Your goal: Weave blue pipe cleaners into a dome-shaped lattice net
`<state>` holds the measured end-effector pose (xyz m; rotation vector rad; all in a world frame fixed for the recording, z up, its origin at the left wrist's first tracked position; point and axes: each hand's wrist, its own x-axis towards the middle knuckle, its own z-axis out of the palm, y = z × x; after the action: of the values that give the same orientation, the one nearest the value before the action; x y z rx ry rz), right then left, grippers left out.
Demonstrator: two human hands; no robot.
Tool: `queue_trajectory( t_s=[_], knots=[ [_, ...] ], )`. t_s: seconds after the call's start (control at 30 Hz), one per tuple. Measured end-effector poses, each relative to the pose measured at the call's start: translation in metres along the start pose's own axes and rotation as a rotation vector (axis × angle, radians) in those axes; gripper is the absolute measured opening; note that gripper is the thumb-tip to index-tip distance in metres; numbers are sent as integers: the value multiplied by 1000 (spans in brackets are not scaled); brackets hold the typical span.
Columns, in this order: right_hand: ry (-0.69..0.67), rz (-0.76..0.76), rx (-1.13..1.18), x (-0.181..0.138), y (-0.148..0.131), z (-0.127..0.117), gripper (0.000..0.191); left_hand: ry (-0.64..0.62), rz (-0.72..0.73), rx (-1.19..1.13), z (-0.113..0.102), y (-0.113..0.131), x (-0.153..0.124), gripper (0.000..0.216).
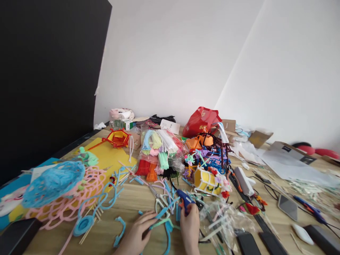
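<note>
My right hand is wrapped round the grip of a blue hot glue gun, its nozzle aimed up and left. My left hand pinches a blue chenille stem that slants up to the right, close to the glue gun. A light green chenille stem also runs out from the left fingers; whether it is joined to the blue one I cannot tell. Bent blue pieces hang down between the hands, and a loose blue piece lies left of my left hand. Scissors rest just beyond the hands.
On the left sit a blue looped chenille piece and a pink net-like one. Bagged stem bundles lie ahead, with a yellow-and-white lantern shape nearer. Clear plastic wrap, a phone and another glue gun lie right.
</note>
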<state>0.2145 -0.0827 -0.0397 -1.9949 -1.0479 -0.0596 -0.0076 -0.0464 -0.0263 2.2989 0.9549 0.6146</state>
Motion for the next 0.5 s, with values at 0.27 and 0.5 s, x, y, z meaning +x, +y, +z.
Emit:
queue_trajectory(
  t_s=[0.27,0.5],
  knots=[
    [59,-54,-27,-3,9,2,10,97,-31,-123,2,-8,12,44],
    [27,-79,-356,1,-11,4,13,48,-53,-101,-5,4,27,57]
  ],
)
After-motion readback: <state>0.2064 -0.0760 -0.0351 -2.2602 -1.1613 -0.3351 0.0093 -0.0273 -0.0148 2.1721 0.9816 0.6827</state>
